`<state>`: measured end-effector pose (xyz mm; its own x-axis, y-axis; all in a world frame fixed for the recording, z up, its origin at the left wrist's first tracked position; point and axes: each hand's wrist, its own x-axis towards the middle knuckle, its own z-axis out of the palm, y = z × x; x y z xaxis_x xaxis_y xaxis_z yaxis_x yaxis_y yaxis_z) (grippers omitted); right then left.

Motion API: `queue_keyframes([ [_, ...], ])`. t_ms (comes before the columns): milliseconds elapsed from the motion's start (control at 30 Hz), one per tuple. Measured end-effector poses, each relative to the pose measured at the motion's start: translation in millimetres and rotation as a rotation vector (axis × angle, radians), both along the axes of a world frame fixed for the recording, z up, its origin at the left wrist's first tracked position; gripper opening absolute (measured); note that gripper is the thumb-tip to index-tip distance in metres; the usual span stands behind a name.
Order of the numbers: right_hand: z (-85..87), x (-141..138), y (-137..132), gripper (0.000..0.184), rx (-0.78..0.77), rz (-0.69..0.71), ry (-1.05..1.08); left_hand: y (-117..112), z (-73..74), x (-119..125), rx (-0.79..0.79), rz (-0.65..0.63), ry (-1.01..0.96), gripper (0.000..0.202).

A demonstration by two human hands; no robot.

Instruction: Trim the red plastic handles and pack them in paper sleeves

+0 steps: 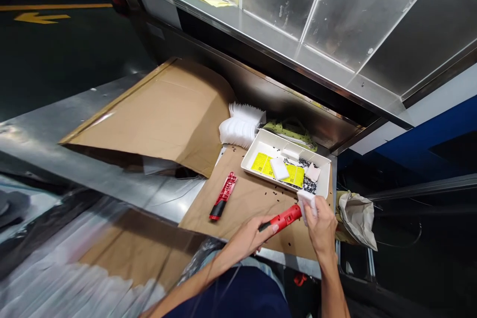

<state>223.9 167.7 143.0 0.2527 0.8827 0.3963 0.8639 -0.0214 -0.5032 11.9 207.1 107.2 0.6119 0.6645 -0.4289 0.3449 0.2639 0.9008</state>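
Handle (287, 217) gripped in our left hand (256, 234), white pad (305, 196) pinched in our right hand (322, 222); we should brace handle steady, press lightly (second red piece (223, 196) lies apart).

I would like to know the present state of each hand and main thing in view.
Left hand: gripping a red-and-black part
Right hand: pinching a white pad
Second red-and-black part: lying on cardboard sheet, unheld
White tray: uncovered, holding yellow sheet, pads, black bits
Cardboard box: near side open
White sheets: stacked
Pale bag: crumpled
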Motion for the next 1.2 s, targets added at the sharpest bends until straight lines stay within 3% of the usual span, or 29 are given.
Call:
queue_keyframes([
  [67, 1.8, 8.8, 1.0, 0.039, 0.033, -0.099, 0.094, 1.9, -6.6, -16.2, 0.125, 0.033, 0.058, 0.062],
  [167, -6.8, 15.1, -5.3, 0.045, -0.004, -0.171, 0.238, 4.0, -22.0, -53.7, 0.309, 0.248, 0.181, 0.054],
  [300, -46.9, 0.2, -21.3, 0.048, -0.202, -0.085, 0.387, 8.6, -49.1, -105.7, 0.452, 0.49, 0.553, 0.057],
  [400, -80.0, -17.2, -28.0, 0.047, -0.269, -0.068, 0.418, 16.8, -69.3, -124.4, 0.51, 0.54, 0.808, 0.056],
  [467, -92.0, -22.2, -26.0, 0.046, -0.258, -0.076, 0.381, 23.5, -80.4, -125.5, 0.542, 0.531, 0.888, 0.053],
  [567, -90.2, -13.8, -7.4, 0.045, -0.197, -0.086, 0.248, 32.2, -92.3, -118.2, 0.649, 0.477, 0.912, 0.053],
  [700, -69.8, 13.2, 46.2, 0.042, -0.162, -0.135, 0.116, 37.1, -99.2, -108.9, 0.707, 0.441, 0.899, 0.059],
  [800, -62.1, 25.1, 83.7, 0.037, -0.215, -0.124, 0.072, 37.2, -100.6, -105.3, 0.736, 0.511, 0.846, 0.066],
  [867, -63.1, 24.4, 92.4, 0.035, -0.283, -0.094, 0.067, 37.3, -99.7, -101.5, 0.793, 0.578, 0.739, 0.069],
  [967, -65.0, 15.4, 76.0, 0.035, -0.335, -0.088, 0.09, 40.0, -88.5, -87.8, 0.821, 0.603, 0.479, 0.065],
  [1067, -46.2, 10.8, 36.5, 0.028, -0.31, -0.058, 0.154, 48.0, -52.6, -60.6, 0.688, 0.456, 0.219, 0.059],
  [1133, -10.3, 14.6, 4.0, 0.035, -0.212, -0.042, 0.235, 55.5, -14.0, -34.5, 0.559, 0.285, 0.038, 0.059],
  [1200, 45.5, 21.8, -32.6, 0.043, 0.017, -0.086, 0.322, 61.4, 27.9, -1.8, 0.448, -0.01, -0.186, 0.067],
])
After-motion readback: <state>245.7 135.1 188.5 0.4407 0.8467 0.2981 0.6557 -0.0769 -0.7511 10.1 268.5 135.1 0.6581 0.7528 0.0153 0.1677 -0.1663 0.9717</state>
